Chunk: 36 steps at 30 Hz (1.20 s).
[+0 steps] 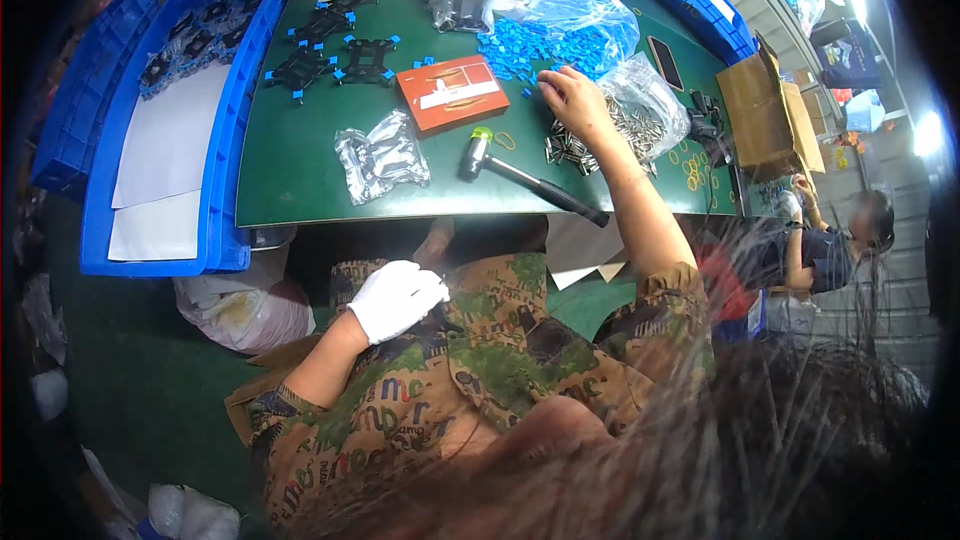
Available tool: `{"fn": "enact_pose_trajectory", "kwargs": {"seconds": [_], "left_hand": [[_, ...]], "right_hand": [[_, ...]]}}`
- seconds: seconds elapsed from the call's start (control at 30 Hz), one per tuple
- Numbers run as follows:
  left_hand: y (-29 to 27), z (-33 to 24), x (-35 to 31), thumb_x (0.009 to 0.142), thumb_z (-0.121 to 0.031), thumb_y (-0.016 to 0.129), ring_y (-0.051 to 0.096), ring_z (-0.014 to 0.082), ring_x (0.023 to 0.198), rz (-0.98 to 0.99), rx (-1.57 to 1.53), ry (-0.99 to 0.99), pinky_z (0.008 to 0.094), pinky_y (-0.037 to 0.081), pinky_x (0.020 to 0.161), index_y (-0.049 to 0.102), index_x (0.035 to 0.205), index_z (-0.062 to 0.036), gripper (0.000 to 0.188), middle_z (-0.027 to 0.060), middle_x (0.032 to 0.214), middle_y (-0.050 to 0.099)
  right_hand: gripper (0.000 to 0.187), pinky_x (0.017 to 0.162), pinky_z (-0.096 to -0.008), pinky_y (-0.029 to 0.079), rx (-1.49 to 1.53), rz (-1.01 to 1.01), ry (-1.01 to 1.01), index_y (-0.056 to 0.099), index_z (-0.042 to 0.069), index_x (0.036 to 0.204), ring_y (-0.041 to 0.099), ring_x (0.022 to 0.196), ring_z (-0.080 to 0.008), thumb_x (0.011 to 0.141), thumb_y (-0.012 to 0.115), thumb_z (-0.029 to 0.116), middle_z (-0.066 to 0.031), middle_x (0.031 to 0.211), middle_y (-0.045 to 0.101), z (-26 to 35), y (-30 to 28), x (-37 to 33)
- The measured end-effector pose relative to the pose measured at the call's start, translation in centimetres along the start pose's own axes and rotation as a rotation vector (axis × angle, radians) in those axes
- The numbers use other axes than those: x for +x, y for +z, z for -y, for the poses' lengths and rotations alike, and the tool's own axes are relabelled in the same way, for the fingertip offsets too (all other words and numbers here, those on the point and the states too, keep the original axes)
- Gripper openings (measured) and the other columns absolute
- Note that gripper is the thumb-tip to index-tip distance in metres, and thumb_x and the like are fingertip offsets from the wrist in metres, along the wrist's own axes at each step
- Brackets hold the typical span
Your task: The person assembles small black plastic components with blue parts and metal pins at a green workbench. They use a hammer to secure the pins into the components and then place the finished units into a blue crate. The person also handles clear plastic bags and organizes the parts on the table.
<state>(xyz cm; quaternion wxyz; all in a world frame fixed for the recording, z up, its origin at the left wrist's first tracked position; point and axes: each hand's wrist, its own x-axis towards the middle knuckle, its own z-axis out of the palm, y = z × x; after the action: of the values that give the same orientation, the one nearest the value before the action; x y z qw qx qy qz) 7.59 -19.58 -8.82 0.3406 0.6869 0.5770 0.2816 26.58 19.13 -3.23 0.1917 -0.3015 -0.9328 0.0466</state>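
Observation:
My right hand (577, 103) reaches over the table at the near edge of a heap of small blue plastic pieces (530, 48). Its fingers are bent and a little apart, with nothing visible in them. Beneath that wrist and forearm lies a pile of small metal pins (575, 148), partly in a clear plastic bag (655, 105). My left hand (400, 302), in a white glove, rests on my lap with its fingers loosely laid out and no object showing. A hammer (530, 178) with a yellow-green head tip lies near the front edge, beside an orange-red box (453, 95).
Black brackets with blue corners (368, 60) lie at the back left; more fill a blue crate (225, 130). A silvery bag (382, 157), phone (664, 62), yellow rubber bands (693, 168) and cardboard box (765, 115) are around. Another person (830, 250) sits at the right.

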Motion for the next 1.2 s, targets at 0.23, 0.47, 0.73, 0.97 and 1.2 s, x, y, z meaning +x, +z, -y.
{"fn": "enact_pose_trajectory", "kwargs": {"seconds": [0.23, 0.47, 0.73, 0.97, 1.2], "left_hand": [[-0.5, -0.8, -0.3, 0.098, -0.03, 0.06, 0.065, 0.0357, 0.083, -0.031, -0.088, -0.02, 0.0499, 0.052, 0.074, 0.075, 0.092, -0.0137, 0.023, 0.012, 0.085, 0.07], [0.6, 0.8, -0.7, 0.098, -0.027, 0.061, 0.063, 0.0325, 0.08, -0.119, 0.114, 0.212, 0.0476, 0.052, 0.073, 0.073, 0.092, -0.0154, 0.017, 0.0092, 0.083, 0.068], [0.6, -0.4, -0.9, 0.097, -0.029, 0.063, 0.064, 0.0347, 0.083, -0.147, 0.055, 0.166, 0.0478, 0.052, 0.076, 0.071, 0.089, -0.0129, 0.02, 0.0083, 0.086, 0.07], [-0.4, -1.2, -1.3, 0.099, -0.029, 0.062, 0.065, 0.0361, 0.094, 0.021, -0.029, 0.024, 0.0499, 0.051, 0.084, 0.078, 0.097, -0.0112, 0.023, 0.0118, 0.089, 0.071], [-0.5, -1.3, -1.2, 0.098, -0.03, 0.064, 0.065, 0.0381, 0.097, 0.062, 0.076, 0.009, 0.0497, 0.051, 0.089, 0.078, 0.101, -0.008, 0.026, 0.0146, 0.094, 0.072]], "right_hand": [[0.021, 0.08, -0.0494, 0.055, -0.116, 0.056, -0.066, 0.078, 0.011, 0.103, 0.068, 0.095, -0.035, 0.095, 0.07, 0.029, -0.0125, 0.095, 0.068, 1.1, 1.3, 0.8], [0.021, 0.084, -0.0399, 0.058, 0.291, 0.047, -0.027, 0.071, 0.004, 0.114, 0.073, 0.093, -0.0299, 0.101, 0.064, 0.019, -0.0117, 0.104, 0.073, 4.7, -1.0, -0.4], [0.021, 0.09, -0.0304, 0.054, 0.833, 0.57, -0.134, 0.069, 0.003, 0.12, 0.066, 0.099, -0.0128, 0.107, 0.061, 0.017, -0.0048, 0.108, 0.071, 16.5, -2.6, -9.8], [0.026, 0.092, -0.0412, 0.053, 0.916, 0.929, -0.109, 0.058, 0.007, 0.129, 0.069, 0.108, -0.0338, 0.107, 0.056, 0.019, -0.0159, 0.116, 0.069, 19.1, -2.3, -12.5], [0.024, 0.093, -0.0484, 0.054, 0.852, 0.897, -0.298, 0.056, 0.008, 0.128, 0.066, 0.111, -0.0414, 0.106, 0.054, 0.016, -0.0188, 0.118, 0.068, 19.3, -2.1, -12.4]]}}
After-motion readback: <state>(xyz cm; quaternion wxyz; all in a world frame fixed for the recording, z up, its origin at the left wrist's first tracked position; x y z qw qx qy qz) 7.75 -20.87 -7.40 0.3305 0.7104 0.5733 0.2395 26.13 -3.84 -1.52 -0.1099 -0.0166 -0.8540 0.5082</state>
